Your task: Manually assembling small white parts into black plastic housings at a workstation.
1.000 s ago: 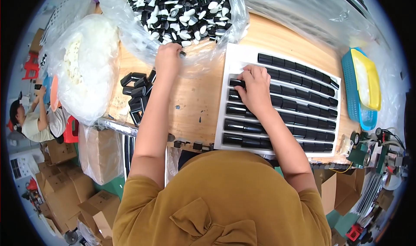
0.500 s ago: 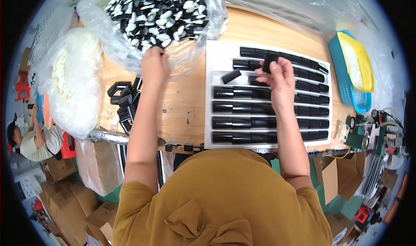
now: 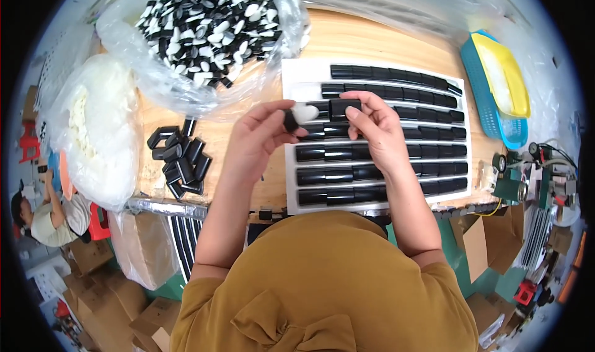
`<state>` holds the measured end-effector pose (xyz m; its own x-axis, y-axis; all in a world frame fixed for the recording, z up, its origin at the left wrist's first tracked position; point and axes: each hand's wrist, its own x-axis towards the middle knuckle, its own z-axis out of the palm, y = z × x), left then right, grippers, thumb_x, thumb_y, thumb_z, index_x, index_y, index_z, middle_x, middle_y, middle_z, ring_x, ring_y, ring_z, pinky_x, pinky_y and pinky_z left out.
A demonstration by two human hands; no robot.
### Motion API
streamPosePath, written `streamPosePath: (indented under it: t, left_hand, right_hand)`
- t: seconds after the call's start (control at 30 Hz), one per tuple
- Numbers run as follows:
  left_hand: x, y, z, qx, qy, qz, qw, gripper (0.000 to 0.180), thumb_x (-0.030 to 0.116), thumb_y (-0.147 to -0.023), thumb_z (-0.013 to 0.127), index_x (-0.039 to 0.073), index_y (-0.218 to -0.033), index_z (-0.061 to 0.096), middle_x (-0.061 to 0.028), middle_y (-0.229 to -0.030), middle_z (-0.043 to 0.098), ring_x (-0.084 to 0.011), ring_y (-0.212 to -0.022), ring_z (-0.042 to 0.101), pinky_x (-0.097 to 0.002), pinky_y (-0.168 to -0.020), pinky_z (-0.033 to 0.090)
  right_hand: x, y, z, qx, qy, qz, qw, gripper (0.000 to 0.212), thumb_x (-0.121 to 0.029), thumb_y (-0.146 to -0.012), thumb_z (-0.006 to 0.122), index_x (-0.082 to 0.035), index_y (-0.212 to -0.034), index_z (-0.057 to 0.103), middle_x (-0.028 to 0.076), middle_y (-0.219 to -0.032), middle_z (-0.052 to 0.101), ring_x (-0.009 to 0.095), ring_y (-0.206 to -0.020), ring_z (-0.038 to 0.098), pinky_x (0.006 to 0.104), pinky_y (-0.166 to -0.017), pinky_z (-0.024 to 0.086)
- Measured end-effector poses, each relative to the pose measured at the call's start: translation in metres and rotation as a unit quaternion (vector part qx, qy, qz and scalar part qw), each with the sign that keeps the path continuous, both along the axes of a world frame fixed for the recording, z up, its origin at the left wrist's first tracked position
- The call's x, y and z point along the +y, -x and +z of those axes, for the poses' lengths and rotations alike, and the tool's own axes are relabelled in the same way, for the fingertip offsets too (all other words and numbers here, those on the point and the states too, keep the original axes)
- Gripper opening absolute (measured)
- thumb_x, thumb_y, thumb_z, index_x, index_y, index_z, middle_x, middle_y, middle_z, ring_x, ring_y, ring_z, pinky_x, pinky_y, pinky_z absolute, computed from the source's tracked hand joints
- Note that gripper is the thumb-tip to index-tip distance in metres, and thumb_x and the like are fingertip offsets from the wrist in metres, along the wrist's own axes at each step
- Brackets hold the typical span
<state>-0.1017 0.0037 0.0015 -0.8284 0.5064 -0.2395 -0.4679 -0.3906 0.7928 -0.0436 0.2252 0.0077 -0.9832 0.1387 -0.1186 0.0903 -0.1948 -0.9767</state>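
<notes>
Between the fingertips of my left hand (image 3: 260,135) is a small black-and-white oval piece (image 3: 306,113), its white side facing the other hand. A short black hollow sleeve (image 3: 343,108) is pinched in my right hand (image 3: 378,129), its end toward the small piece; a small gap separates the two. Both hands are over the left part of a white tray (image 3: 302,73), on which rows of glossy black tubular pieces (image 3: 396,153) lie. My hands hide part of the middle rows.
At the far left, a clear plastic bag (image 3: 286,42) holds many black and white pieces (image 3: 204,26). Beside it stands a bag of whitish pieces (image 3: 102,129). Loose black sleeves (image 3: 183,157) lie in a pile. Blue and yellow baskets (image 3: 496,88) stand right; another person (image 3: 52,215) sits far left.
My left hand has come from the bag's edge toward the tray with a small black-and-white piece. My right hand has shifted left and lower, turning the black sleeve sideways.
</notes>
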Motion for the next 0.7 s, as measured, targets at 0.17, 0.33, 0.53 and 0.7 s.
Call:
streamPosePath:
  t: [0.17,0.33,0.53,0.7]
  left_hand:
    - [0.006,-0.007,0.007,0.025,0.025,-0.019,0.999,0.028,0.012,-0.096,0.053,-0.006,-0.117,0.057,-0.017,-0.101,0.066,-0.0258,-0.085,0.069,-0.0294,-0.075,0.057]
    - [0.011,-0.011,0.011,0.039,0.031,-0.011,0.999,0.029,0.01,-0.094,0.056,-0.006,-0.118,0.057,-0.0175,-0.103,0.066,-0.0273,-0.088,0.069,-0.0308,-0.08,0.058]
    - [0.014,-0.016,0.007,0.063,0.02,-0.015,0.998,0.03,0.004,-0.086,0.066,-0.004,-0.115,0.061,-0.0147,-0.102,0.067,-0.0247,-0.088,0.069,-0.0298,-0.077,0.058]
    - [0.014,-0.018,0.01,0.059,0.024,-0.013,0.998,0.027,0.004,-0.085,0.067,-0.005,-0.111,0.063,-0.0154,-0.099,0.068,-0.0242,-0.086,0.069,-0.0306,-0.077,0.058]
  right_hand:
    - [-0.002,-0.006,0.01,0.008,-0.021,0.03,0.999,0.029,-0.011,-0.091,0.06,-0.001,-0.118,0.06,-0.004,-0.068,0.049,0.006,-0.059,0.048,0.0196,-0.055,0.039]
    - [-0.007,-0.006,0.012,0.016,-0.045,0.04,0.998,0.029,-0.011,-0.091,0.061,-0.001,-0.118,0.06,-0.004,-0.068,0.05,0.005,-0.058,0.048,0.0186,-0.054,0.039]
    - [-0.012,-0.009,0.017,0.032,-0.067,0.042,0.996,0.03,-0.008,-0.089,0.063,-0.002,-0.118,0.061,-0.005,-0.068,0.05,0.003,-0.058,0.047,0.0169,-0.053,0.038]
    - [-0.015,-0.012,0.022,0.035,-0.083,0.05,0.995,0.03,-0.009,-0.09,0.063,-0.002,-0.119,0.061,-0.004,-0.073,0.053,0.003,-0.059,0.048,0.0166,-0.054,0.039]
